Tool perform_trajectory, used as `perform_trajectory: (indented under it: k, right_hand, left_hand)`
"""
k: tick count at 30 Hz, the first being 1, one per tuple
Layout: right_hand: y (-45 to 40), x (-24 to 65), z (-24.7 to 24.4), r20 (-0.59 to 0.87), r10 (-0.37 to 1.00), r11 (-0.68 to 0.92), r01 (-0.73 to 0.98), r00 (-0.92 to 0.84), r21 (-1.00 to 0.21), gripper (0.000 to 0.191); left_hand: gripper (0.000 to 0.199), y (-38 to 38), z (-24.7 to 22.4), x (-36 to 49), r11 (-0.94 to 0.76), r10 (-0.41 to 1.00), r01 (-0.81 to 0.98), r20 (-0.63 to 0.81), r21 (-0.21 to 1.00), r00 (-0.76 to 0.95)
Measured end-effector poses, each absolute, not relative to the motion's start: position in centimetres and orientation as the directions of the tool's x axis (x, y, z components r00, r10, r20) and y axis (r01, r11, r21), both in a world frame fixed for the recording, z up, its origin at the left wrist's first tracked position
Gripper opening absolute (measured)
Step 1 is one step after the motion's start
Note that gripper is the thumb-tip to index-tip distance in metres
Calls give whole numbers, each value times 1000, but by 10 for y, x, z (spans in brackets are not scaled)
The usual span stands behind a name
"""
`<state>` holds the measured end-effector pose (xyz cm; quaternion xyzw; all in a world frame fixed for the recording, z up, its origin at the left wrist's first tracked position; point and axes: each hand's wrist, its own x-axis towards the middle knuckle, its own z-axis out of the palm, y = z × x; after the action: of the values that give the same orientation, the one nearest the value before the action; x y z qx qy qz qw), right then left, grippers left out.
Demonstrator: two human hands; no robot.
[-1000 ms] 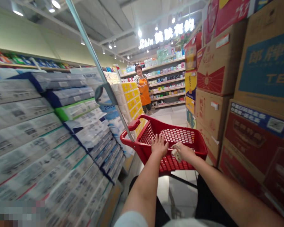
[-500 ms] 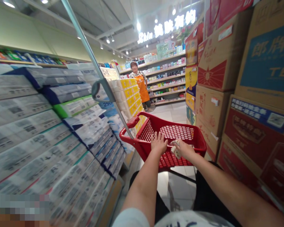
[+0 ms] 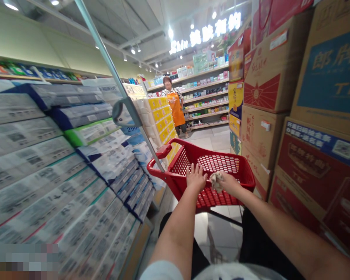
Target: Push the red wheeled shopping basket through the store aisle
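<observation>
- One crumpled beige wad [image 3: 216,181], cloth or paper (too small to tell which), sits in the bunched fingers of the right hand [image 3: 229,184], held over the basket and not touching its floor
- Against the frame half a second earlier, the wad rides slightly higher and is gathered more tightly at the fingertips
- The left hand [image 3: 196,178] is open with its fingers spread, holding nothing, just beside the wad and above the near edge of the basket
- Both hands are over a red plastic shopping basket [image 3: 192,149] with a perforated floor, on a wheeled frame, and a metal pole [image 3: 105,58] rises from its left corner
- Packs of tissue paper [image 3: 32,155] fill the shelving along the left, near the basket
- Stacked cardboard cartons [image 3: 329,77] stand along the right
- Farther down the aisle, a worker in an orange apron [image 3: 175,111] stands before stocked shelves [image 3: 207,101], sitting slightly further right in view than before
</observation>
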<state>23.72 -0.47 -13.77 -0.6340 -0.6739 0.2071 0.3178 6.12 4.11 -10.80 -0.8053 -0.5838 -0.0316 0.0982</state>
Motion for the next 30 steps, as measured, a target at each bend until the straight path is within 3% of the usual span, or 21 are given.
perform_trajectory:
  k: [3, 6, 8, 13, 17, 21, 26, 30]
  right_hand:
    - [-2, 233, -141, 253, 966, 122, 756, 58, -643, 40]
    - [-6, 222, -148, 324, 935, 284, 853, -144, -439, 48]
    - [-8, 215, -150, 341, 908, 364, 859, -242, -359, 43]
    - [-5, 209, -147, 347, 918, 320, 877, -193, -359, 36]
    - [-2, 207, -140, 340, 900, 392, 849, -274, -353, 32]
    - [-2, 209, -135, 239, 962, 225, 873, -130, -433, 37]
    - [-7, 208, -137, 356, 883, 416, 860, -305, -295, 33]
    - [-7, 209, -136, 282, 948, 248, 897, -146, -367, 37]
  left_hand:
    - [65, 40, -107, 62, -298, 936, 946, 155, -130, 316]
    - [64, 40, -107, 62, -303, 933, 943, 157, -138, 323]
    - [63, 41, -109, 61, -309, 929, 941, 169, -142, 330]
    - [62, 42, -111, 62, -309, 928, 941, 173, -137, 330]
    - [60, 42, -111, 62, -312, 928, 941, 168, -133, 332]
    - [60, 40, -111, 62, -321, 922, 938, 181, -130, 341]
    - [57, 39, -112, 61, -326, 914, 934, 204, -145, 351]
    - [58, 38, -111, 62, -336, 910, 931, 205, -145, 361]
